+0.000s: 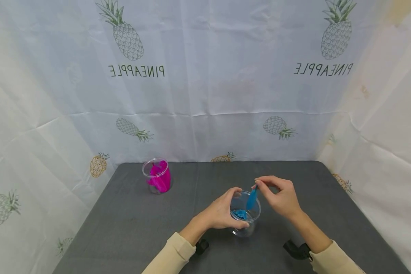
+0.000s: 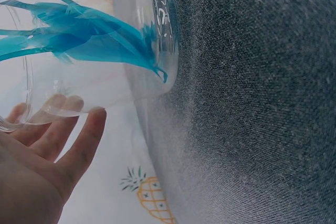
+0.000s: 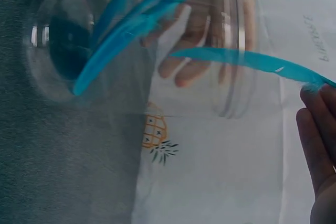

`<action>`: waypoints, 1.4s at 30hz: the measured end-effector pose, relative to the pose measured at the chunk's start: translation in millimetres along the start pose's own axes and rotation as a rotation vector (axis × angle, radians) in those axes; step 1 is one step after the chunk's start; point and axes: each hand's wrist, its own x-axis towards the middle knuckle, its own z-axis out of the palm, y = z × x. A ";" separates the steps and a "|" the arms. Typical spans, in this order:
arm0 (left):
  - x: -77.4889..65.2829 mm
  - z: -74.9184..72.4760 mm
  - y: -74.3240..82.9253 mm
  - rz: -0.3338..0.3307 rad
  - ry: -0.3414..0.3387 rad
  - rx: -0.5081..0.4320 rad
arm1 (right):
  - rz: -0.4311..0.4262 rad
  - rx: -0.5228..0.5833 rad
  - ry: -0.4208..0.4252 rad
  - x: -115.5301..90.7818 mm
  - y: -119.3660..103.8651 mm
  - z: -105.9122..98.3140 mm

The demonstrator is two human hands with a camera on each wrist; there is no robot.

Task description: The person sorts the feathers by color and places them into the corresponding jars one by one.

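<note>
My left hand (image 1: 219,211) grips a clear round jar (image 1: 241,231) near its rim, thumb on the near side and fingers round the far side. Several blue feathers (image 2: 100,38) lean inside the jar, their lower ends near its bottom. Above the jar's mouth, my right hand (image 1: 281,196) pinches one blue feather (image 3: 252,60) by its end between thumb and fingertips. That feather hangs down, its lower part inside the jar. In the left wrist view the left fingertips (image 2: 97,113) lie against the jar's clear wall.
A second clear jar (image 1: 156,193) holding magenta feathers (image 1: 161,177) stands at the back left of the dark grey table (image 1: 123,228). White pineapple-print cloth (image 1: 205,83) hangs behind the table and along both sides.
</note>
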 end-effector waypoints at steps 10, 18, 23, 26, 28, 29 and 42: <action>-0.4 -0.8 0.0 0.002 -0.013 0.011 | -0.092 -0.086 -0.078 -19.0 15.6 17.5; -1.5 -1.9 0.3 -0.010 -0.020 0.012 | -0.073 -0.137 -0.138 -26.2 19.1 23.6; -0.3 -0.8 -0.9 0.016 -0.019 0.012 | -0.051 -0.122 -0.143 -27.1 17.1 24.0; 0.1 -0.2 -1.2 0.026 -0.023 0.009 | -0.055 -0.113 -0.145 -27.0 16.2 23.0; 0.1 -0.2 -1.0 0.026 -0.027 0.006 | -0.053 -0.110 -0.146 -27.2 15.9 21.5; 0.0 -0.3 -0.8 0.024 -0.028 0.006 | -0.054 -0.111 -0.145 -27.3 15.7 20.5; -2.1 -3.2 1.5 -0.003 -0.003 0.026 | 0.043 -0.146 -0.148 -40.5 19.4 9.5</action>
